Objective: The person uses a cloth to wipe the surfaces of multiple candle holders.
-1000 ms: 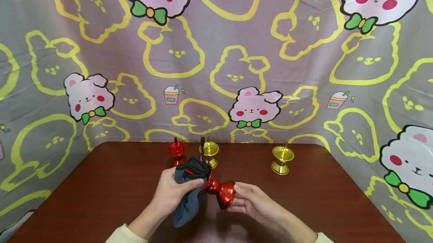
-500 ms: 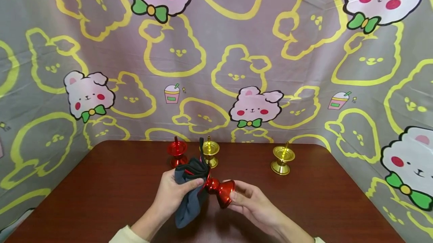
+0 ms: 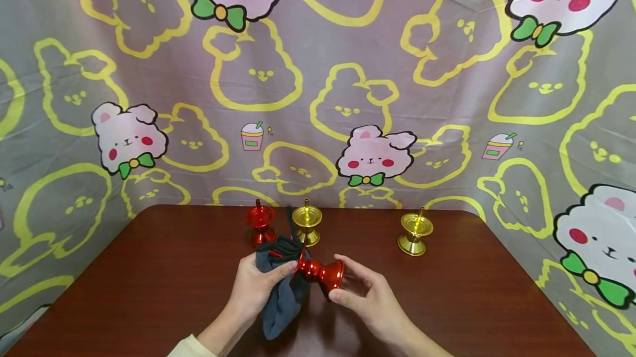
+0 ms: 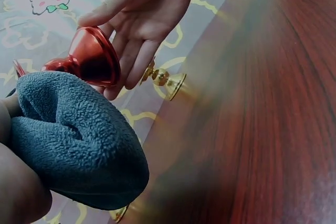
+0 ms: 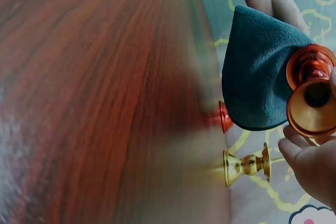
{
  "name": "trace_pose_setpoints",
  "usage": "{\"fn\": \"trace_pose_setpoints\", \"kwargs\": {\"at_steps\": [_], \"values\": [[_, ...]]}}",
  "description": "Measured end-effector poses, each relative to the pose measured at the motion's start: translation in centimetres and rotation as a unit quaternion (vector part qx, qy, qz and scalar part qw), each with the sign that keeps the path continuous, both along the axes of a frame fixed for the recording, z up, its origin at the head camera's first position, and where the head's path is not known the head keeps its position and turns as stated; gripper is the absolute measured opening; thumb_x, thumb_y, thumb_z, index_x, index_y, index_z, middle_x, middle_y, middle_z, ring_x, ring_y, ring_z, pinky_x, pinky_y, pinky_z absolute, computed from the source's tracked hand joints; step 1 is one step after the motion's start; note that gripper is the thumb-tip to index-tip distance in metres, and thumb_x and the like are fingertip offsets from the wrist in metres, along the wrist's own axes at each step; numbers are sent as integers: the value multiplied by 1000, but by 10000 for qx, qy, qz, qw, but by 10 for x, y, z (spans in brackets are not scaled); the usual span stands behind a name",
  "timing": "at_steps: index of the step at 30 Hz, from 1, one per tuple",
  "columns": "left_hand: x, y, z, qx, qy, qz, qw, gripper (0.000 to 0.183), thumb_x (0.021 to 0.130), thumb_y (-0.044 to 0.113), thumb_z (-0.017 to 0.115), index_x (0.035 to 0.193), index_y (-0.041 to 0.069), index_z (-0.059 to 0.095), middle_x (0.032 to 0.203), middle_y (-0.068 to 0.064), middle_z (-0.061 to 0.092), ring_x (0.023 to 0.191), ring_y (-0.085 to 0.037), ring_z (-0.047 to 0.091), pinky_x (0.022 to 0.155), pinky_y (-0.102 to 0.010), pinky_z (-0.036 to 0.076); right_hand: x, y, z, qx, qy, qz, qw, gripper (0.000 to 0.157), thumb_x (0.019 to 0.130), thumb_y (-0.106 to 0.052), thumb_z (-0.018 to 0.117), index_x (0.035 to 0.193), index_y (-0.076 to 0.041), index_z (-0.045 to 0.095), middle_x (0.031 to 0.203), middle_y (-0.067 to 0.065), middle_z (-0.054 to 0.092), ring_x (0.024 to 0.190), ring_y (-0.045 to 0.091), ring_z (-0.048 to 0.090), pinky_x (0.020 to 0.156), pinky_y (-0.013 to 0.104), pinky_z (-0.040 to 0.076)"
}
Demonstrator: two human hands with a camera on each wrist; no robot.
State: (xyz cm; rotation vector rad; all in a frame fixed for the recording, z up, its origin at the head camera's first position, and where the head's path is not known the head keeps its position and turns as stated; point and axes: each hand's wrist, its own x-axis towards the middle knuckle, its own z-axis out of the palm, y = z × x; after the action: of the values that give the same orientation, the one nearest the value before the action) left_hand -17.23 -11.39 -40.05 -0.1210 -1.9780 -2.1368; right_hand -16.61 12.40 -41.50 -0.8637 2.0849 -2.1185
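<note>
A shiny red candle holder [image 3: 332, 275] lies tilted on its side in the air above the table, its flared base to the right. My left hand [image 3: 248, 285] grips a blue-grey cloth [image 3: 284, 307], bunched over the candle holder's dish end; the dish is mostly hidden by cloth and thumb. At the other end my right hand [image 3: 375, 299] pinches the base rim between thumb and fingers. The right wrist view shows the hollow underside of the base [image 5: 302, 114]. Thick cloth [image 4: 84, 140] hangs below the holder in the left wrist view.
Behind the hands stand a second red candle holder [image 3: 260, 223] and a gold one [image 3: 307, 222], close together. Another gold candle holder [image 3: 414, 230] stands farther right. The brown table [image 3: 149, 291] ends at a patterned curtain [image 3: 298, 70].
My right hand's fingers have shifted round the base rim, with the thumb now lower and the forefinger on top. The red candle holder has turned slightly; the cloth's hanging part swung right.
</note>
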Motion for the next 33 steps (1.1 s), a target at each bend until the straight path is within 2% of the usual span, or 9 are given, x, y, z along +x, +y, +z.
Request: {"fn": "trace_pose_setpoints", "kwargs": {"at_steps": [6,10,12,17,20,23,25,28,33], "values": [[0,0,0,201,-201,-25,9996,34,83,8,83,112,-5,71,97,-11,73,82,-16,68,73,-29,57,6,-4,3,387,695,-734,9941,65,85,-7,80,145,-12,53,133,14,62,116,24,64,97,32,49],[0,1,1,301,-301,-74,9991,35,85,8,81,114,-6,69,98,-11,73,83,-16,68,74,-30,57,7,-7,1,598,1718,-1185,9761,72,80,-8,84,145,-14,54,131,8,62,120,22,61,100,30,46],[0,2,2,359,-378,-111,9986,34,86,9,80,114,-6,68,98,-11,72,82,-16,68,74,-30,57,7,-8,-1,699,2517,-1379,9554,76,77,-9,86,145,-9,53,132,8,61,123,22,59,101,26,44],[2,3,5,711,-689,-249,9948,29,88,7,76,113,-6,68,95,-9,72,81,-14,67,71,-28,56,5,-10,-3,951,4432,-1837,8722,72,84,-24,82,141,6,51,138,19,56,123,27,58,104,22,40],[2,2,7,871,-806,-295,9925,28,88,5,75,113,-6,68,94,-8,72,81,-13,67,71,-28,56,3,-10,-1,1064,4852,-1914,8465,68,90,-32,75,140,8,52,140,22,53,123,29,57,104,22,40],[3,1,9,911,-827,-327,9919,29,88,6,76,112,-6,68,93,-9,72,80,-13,68,71,-28,56,3,-9,3,1060,4802,-1881,8502,70,85,-27,82,139,7,53,139,21,54,123,29,57,105,22,39],[4,2,11,875,-761,-313,9928,30,87,7,77,113,-6,68,93,-8,72,80,-14,68,71,-29,57,5,-8,6,1030,4525,-1838,8665,76,77,-19,89,139,4,53,140,19,55,125,28,56,107,23,38],[7,4,16,832,-499,-229,9950,32,86,7,79,113,-7,68,93,-9,72,79,-15,68,71,-29,57,9,-5,12,1004,3812,-1676,9036,86,69,-10,92,143,-2,50,144,15,53,130,26,53,108,23,37],[10,4,24,513,150,-89,9985,30,82,1,81,109,-6,71,94,-12,73,79,-19,71,70,-32,58,16,1,27,488,1164,-840,9884,78,85,-10,81,152,-16,41,151,8,47,133,24,51,104,27,42]]}}
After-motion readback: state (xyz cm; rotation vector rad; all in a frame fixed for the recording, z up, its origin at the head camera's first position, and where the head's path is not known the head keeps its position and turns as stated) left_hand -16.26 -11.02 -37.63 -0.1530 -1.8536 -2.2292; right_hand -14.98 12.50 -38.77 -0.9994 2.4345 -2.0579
